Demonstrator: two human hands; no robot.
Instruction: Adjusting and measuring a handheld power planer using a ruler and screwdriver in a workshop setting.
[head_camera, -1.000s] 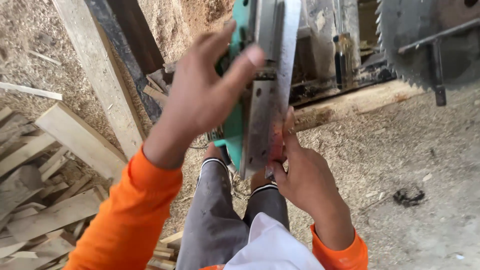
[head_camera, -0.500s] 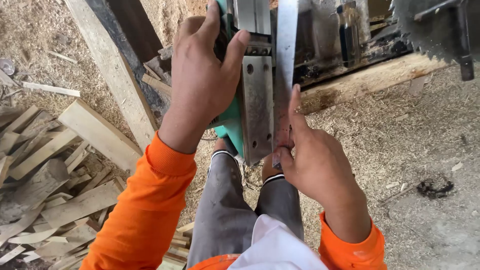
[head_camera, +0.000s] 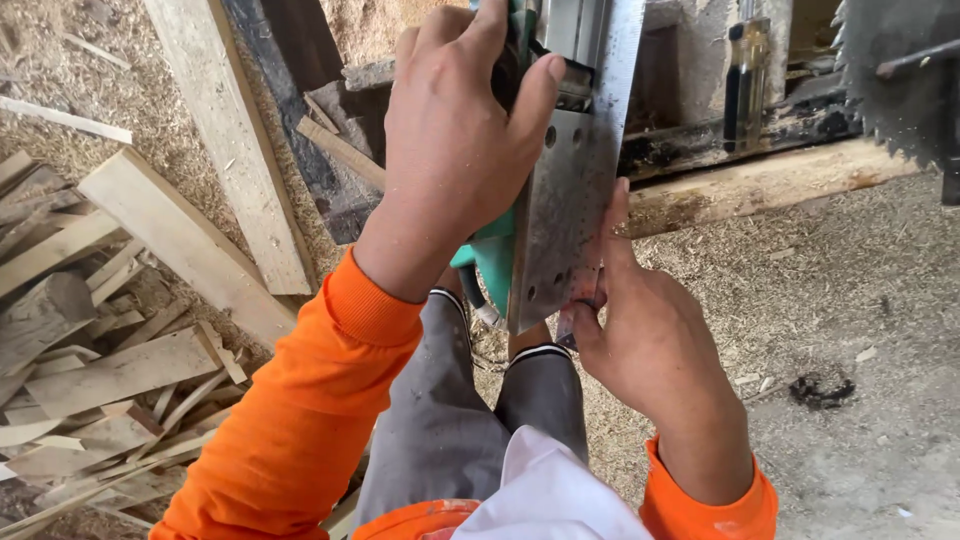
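Moved: since half a second ago, I see my right hand (head_camera: 650, 345) climb the planer (head_camera: 565, 180) sole.
Grip: left hand (head_camera: 455, 150) clamps its body; right fingertips pinch the lower edge.
Place: upturned over my knees.
Progress: inspection underway, I judge; no planing begun.

I'm in a rough woodworking shop or sawmill. Sawdust floor (head_camera: 820, 300), pile of offcut scraps (head_camera: 90, 370) and planks (head_camera: 225, 140) on my left, toothed circular saw blade (head_camera: 895, 70) at top right. Heavy timber beam (head_camera: 760, 180) runs below the blade.
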